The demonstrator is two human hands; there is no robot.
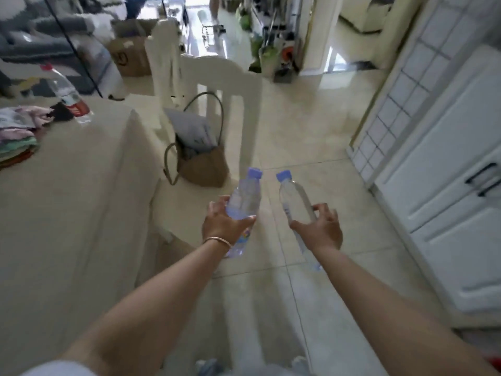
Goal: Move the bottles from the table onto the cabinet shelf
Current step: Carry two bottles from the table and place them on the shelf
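My left hand (221, 222) grips a clear water bottle (245, 199) with a pale blue cap, held out over the tiled floor, cap pointing away. My right hand (321, 226) grips a second clear bottle (294, 200) with a blue cap beside it, the two caps close together. A third clear bottle (69, 95) with a red cap and red label stands on the table (67, 185) at the far left. The white cabinet (455, 185) with closed doors and dark handles stands to the right; no shelf is visible.
A white chair (206, 85) stands by the table's corner with a brown bag (202, 161) on its seat. Folded clothes (16, 137) lie on the table's left edge. A cardboard box (132, 55) and clutter are farther back. Tiled floor stretches ahead.
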